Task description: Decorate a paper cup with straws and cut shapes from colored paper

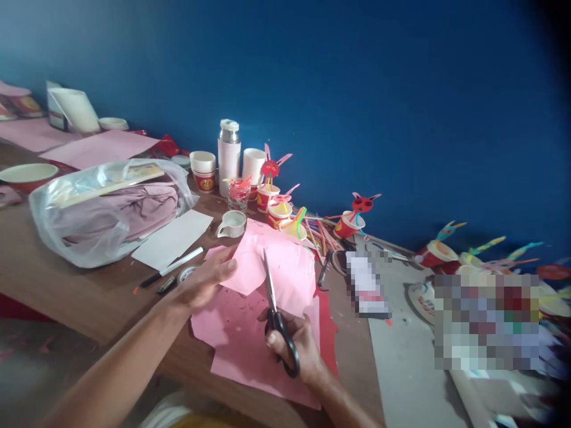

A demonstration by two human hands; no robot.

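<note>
Now: pink paper [245, 272] pinched in L hand [207, 282], scissors [285, 340] in R hand [302, 355]

L hand grip is narrow, thumb on top at the paper's L side. R hand is closed round the black handles, blades pointing away from the body; pink shows both sides of them, can't tell if they're biting in. More pink sheets [250, 356] lie below on the brown table [354, 371], red paper [329, 339] sticking out at R. Nr L hand: a marker [173, 267]. Further back: sm. white cup [234, 224], thermos [229, 160] & a clear bag [48, 223] off to L
</note>
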